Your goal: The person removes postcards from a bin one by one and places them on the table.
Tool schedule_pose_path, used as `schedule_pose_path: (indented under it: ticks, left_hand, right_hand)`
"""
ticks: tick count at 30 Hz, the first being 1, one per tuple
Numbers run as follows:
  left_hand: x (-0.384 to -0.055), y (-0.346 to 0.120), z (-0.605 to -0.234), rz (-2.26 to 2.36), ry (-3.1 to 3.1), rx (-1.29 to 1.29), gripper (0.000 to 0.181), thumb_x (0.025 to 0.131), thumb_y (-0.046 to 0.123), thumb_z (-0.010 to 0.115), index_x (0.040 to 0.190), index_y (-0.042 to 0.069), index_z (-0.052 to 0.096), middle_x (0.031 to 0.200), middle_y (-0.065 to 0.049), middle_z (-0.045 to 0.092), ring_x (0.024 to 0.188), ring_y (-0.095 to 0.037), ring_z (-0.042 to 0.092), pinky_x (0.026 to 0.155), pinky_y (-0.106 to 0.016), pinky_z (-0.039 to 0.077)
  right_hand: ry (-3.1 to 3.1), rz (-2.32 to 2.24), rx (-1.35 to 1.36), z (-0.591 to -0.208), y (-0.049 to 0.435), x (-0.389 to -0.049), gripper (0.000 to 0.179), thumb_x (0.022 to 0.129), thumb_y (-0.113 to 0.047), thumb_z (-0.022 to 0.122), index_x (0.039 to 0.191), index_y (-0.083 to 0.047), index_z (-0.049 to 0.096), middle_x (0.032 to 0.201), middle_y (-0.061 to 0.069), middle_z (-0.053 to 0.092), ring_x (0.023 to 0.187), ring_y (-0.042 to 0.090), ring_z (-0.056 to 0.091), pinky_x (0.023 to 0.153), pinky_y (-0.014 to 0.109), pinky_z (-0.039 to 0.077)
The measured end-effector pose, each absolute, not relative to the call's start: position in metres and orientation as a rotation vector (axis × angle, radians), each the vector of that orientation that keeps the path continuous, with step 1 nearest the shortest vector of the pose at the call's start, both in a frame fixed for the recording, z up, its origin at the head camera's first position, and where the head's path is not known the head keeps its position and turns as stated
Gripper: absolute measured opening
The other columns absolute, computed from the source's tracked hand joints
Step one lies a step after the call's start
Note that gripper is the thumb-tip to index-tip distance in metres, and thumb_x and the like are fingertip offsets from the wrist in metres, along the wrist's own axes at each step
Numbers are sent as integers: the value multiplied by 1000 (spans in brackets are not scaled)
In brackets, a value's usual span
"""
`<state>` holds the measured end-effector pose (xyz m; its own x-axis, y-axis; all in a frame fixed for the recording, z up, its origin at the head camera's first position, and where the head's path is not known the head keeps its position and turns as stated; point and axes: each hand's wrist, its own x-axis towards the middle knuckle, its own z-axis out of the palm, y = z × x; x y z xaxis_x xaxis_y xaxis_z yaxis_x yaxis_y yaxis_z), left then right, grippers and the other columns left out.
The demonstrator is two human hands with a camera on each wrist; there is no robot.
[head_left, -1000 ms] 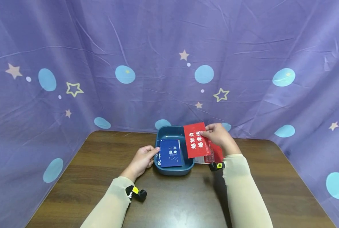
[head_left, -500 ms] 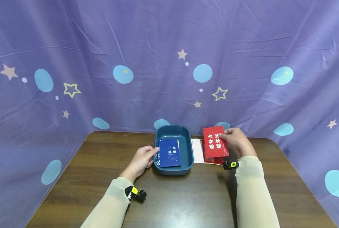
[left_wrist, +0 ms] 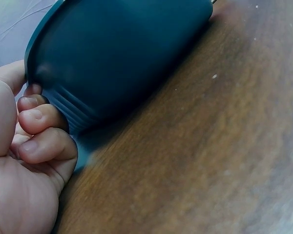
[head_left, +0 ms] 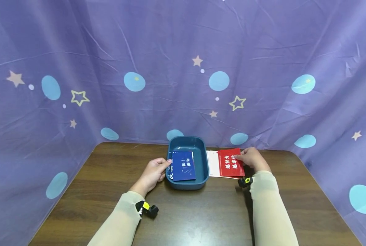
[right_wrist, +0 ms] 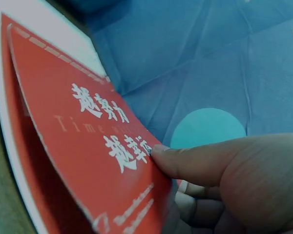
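Observation:
At the left wall of a dark teal plastic box (head_left: 200,147), my left hand (head_left: 150,174) grips the rim, thumb over the edge. The left wrist view shows its other fingers curled against the outer side of the box (left_wrist: 122,53). Inside the box lie a dark blue card (head_left: 184,171) with white characters and more cards partly under it. To the right of the box, my right hand (head_left: 254,159) pinches a red card (head_left: 227,167) with white characters by its right edge. This red card (right_wrist: 83,131) stands slightly tilted above another red card and a white card (head_left: 213,164).
The box and the cards stand near the back edge of a brown wooden table (head_left: 183,215). A purple curtain (head_left: 177,85) with stars and blue spots hangs behind and at both sides.
My right hand has carried the red card from over the box's right edge rightward, then down onto the cards beside the box. My left hand has stayed at the rim.

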<state>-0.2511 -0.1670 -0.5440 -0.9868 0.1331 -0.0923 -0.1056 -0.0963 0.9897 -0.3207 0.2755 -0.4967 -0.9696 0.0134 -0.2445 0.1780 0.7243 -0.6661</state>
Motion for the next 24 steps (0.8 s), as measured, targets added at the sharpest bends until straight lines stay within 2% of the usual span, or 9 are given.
schedule_pose_path:
  ticks: [4, 10, 13, 16, 19, 24]
  left_hand:
    - [-251, -167, -544, 2203, 2011, 33, 38, 113, 25, 73, 82, 10, 58, 59, 8, 44, 49, -7, 38, 48, -19, 29]
    - [-250, -167, -544, 2197, 2014, 36, 38, 113, 26, 74, 82, 10, 57, 58, 9, 45, 49, -7, 38, 47, -19, 29]
    - [-251, -167, -544, 2202, 2008, 30, 39, 113, 25, 73, 82, 9, 57, 58, 8, 45, 49, -7, 38, 47, -19, 29]
    - [-252, -166, -545, 2209, 2004, 24, 39, 113, 25, 73, 83, 8, 57, 58, 8, 45, 49, -7, 38, 47, -19, 28]
    - [-252, -167, -546, 2206, 1999, 21, 39, 113, 25, 73, 83, 7, 56, 59, 8, 45, 49, -7, 37, 47, -19, 28]
    - [-252, -167, -545, 2200, 1998, 27, 39, 113, 25, 73, 81, 9, 56, 58, 9, 45, 49, -7, 38, 47, -19, 29]
  right_hand:
    - [2760, -1002, 133, -517, 283, -336, 31, 101, -28, 84, 82, -9, 69, 77, 6, 72, 71, 18, 67, 64, 35, 51]
    - [2887, -808, 97, -569, 305, -377, 43, 92, -49, 90, 72, -18, 69, 70, 1, 68, 70, 22, 60, 64, 39, 51]
    - [2930, -749, 116, -550, 290, -361, 43, 92, -49, 91, 76, -14, 72, 78, 6, 71, 78, 28, 63, 72, 46, 56]
    - [2963, -694, 163, -520, 269, -335, 40, 94, -41, 89, 77, -11, 70, 82, 11, 72, 84, 32, 64, 76, 50, 58]
    - [2979, -697, 157, -504, 259, -319, 39, 97, -36, 87, 74, -13, 65, 78, 8, 67, 82, 30, 62, 72, 45, 55]
    - [2993, -802, 88, -492, 255, -315, 38, 100, -30, 82, 71, -16, 61, 70, -1, 59, 75, 21, 58, 66, 34, 45]
